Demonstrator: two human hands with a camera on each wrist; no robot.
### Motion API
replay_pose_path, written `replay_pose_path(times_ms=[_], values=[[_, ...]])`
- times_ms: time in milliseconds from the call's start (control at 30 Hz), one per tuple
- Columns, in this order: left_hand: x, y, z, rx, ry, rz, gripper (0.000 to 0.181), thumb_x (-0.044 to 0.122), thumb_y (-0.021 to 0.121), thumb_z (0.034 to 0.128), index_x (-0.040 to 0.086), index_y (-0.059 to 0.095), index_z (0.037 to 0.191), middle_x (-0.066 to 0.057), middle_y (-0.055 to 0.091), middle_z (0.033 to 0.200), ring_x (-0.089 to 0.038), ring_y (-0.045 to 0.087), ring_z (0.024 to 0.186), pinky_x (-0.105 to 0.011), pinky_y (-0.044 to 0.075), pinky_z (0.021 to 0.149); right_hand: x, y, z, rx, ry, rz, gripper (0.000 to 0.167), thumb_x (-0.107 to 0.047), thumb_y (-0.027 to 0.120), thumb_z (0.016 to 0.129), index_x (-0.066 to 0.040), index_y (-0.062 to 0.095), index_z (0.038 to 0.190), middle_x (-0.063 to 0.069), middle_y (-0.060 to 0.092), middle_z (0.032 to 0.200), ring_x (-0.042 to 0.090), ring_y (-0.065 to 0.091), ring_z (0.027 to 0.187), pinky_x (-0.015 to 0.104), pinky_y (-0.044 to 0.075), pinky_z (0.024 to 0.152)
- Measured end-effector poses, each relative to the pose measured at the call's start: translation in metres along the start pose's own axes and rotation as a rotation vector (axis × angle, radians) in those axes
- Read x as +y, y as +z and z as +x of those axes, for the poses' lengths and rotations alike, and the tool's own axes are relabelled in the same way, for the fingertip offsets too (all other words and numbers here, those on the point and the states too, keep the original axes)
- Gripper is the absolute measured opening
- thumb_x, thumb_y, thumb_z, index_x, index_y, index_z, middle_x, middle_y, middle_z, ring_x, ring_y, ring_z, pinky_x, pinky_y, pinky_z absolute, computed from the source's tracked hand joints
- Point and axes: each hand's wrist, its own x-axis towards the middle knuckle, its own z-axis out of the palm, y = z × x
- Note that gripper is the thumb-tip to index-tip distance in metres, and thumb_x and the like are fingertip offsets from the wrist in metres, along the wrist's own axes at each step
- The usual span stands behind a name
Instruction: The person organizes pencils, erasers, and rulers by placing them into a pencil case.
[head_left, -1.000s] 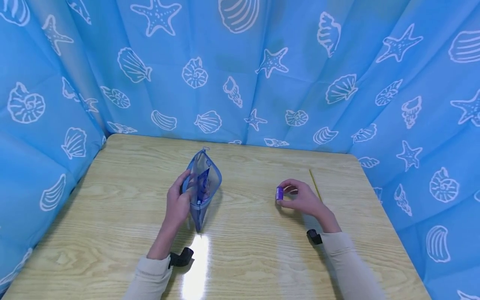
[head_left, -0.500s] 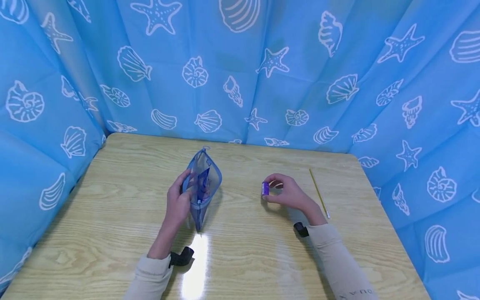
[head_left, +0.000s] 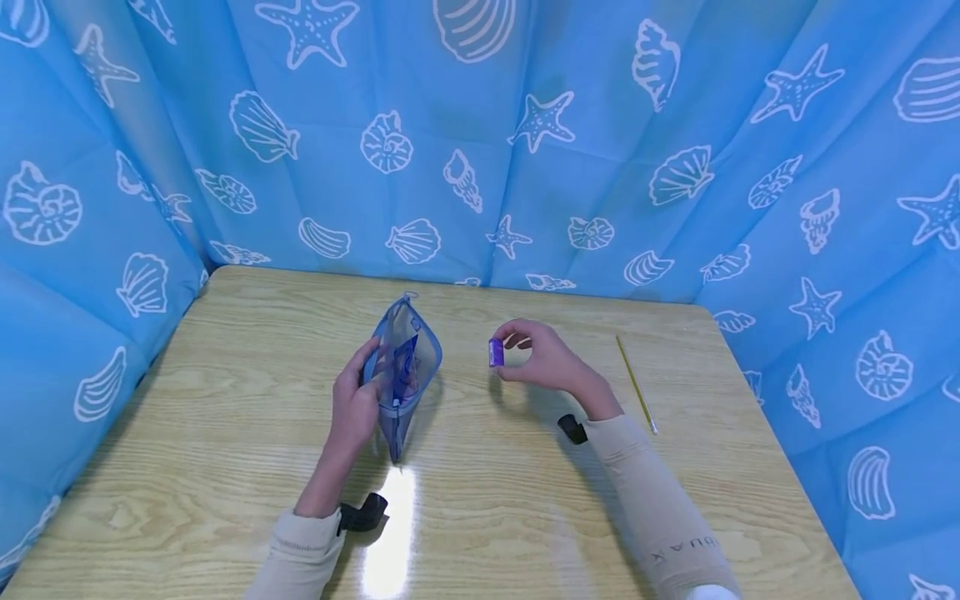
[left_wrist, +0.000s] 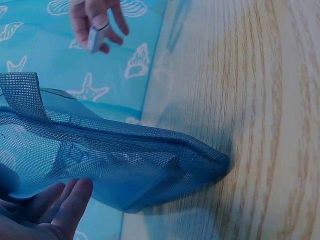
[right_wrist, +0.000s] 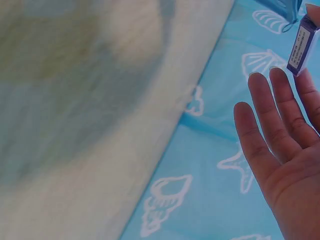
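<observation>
My left hand point(head_left: 356, 404) grips the side of a blue mesh zip pouch point(head_left: 427, 354), whose mouth gapes upward. Inside it a dark blue-purple item point(head_left: 406, 367) shows, its kind unclear. In the left wrist view the mesh pouch point(left_wrist: 125, 155) stands with its lower corner by the tabletop. My right hand point(head_left: 547, 358) pinches a small purple eraser point(head_left: 496, 352) between thumb and fingertip, above the table and right of the pouch. The right wrist view shows a printed white label on the eraser point(right_wrist: 301, 47); the other fingers are extended.
A yellow pencil point(head_left: 636, 383) lies on the wooden table point(head_left: 225, 400), right of my right hand. Blue curtains point(head_left: 450, 108) with white shells and starfish hang around the far and side edges. Each wrist bears a black camera.
My right hand has carried the eraser left and a little farther away, closer to the pouch. The pencil now shows whole. My left hand and the pouch have stayed in place.
</observation>
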Motion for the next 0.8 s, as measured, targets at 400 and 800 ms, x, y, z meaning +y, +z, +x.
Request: replay_pose_path(times_ms=[400, 800], values=[[-0.001, 0.0, -0.002, -0.001, 0.009, 0.017, 0.071, -0.011, 0.038, 0.0832, -0.002, 0.039, 0.154, -0.024, 0.052, 0.148, -0.042, 0.053, 0.134, -0.052, 0.043, 0.11, -0.03, 0.007, 0.026, -0.027, -0.078, -0.032, 0.04, -0.02, 0.083, 0.081, -0.013, 0.067, 0.117, 0.001, 0.068, 0.115, 0.024, 0.062, 0.107, 0.047, 0.05, 0.098], [-0.002, 0.002, 0.0, 0.016, -0.002, 0.055, 0.073, -0.01, 0.039, 0.0809, -0.001, 0.04, 0.153, -0.021, 0.054, 0.147, -0.04, 0.054, 0.134, -0.044, 0.047, 0.105, -0.053, 0.013, 0.042, -0.058, -0.132, -0.051, 0.039, -0.021, 0.083, 0.081, -0.014, 0.067, 0.117, -0.001, 0.066, 0.116, 0.019, 0.061, 0.105, 0.042, 0.05, 0.097]])
